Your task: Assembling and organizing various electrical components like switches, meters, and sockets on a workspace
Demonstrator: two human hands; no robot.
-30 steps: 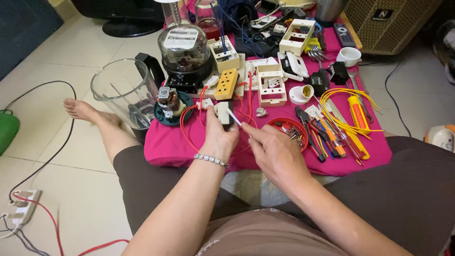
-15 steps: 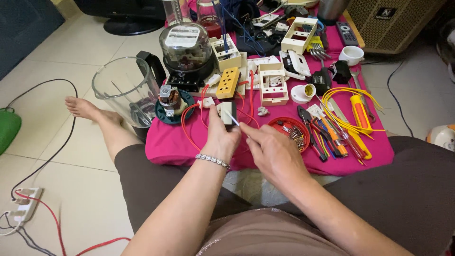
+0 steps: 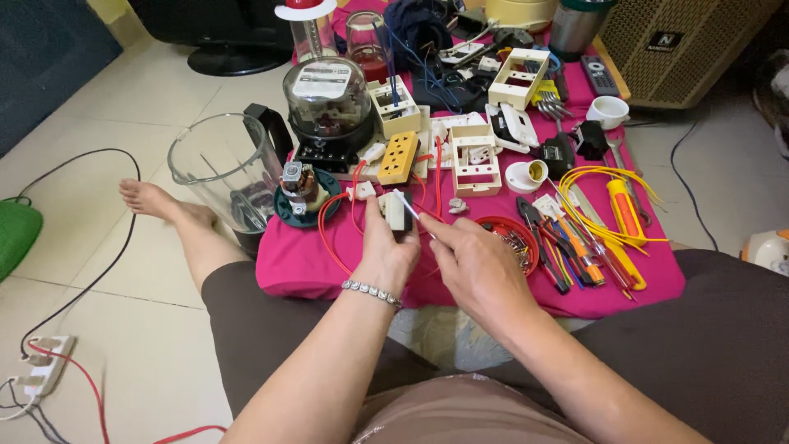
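Note:
My left hand [image 3: 386, 251] grips a small white electrical switch [image 3: 397, 211] upright over the pink cloth [image 3: 304, 263]. A silver bracelet [image 3: 371, 292] circles that wrist. My right hand [image 3: 477, 267] pinches a thin screwdriver [image 3: 408, 204], whose tip rests against the switch. Red wire [image 3: 333, 238] loops on the cloth beside the left hand. I sit on the floor, with my bare left foot [image 3: 152, 201] stretched out.
A clear blender jug [image 3: 222, 173], a small motor [image 3: 300, 185], a round electric meter [image 3: 327, 103], a yellow socket [image 3: 399, 159], beige switch boxes [image 3: 475, 160], a red dish of screws [image 3: 514, 238], pliers and screwdrivers [image 3: 575, 247] and yellow wire [image 3: 608, 177] crowd the cloth. A power strip [image 3: 41, 374] lies left.
The camera view has shifted slightly. Both hands stay together at the switch, and the screwdriver tip remains against it.

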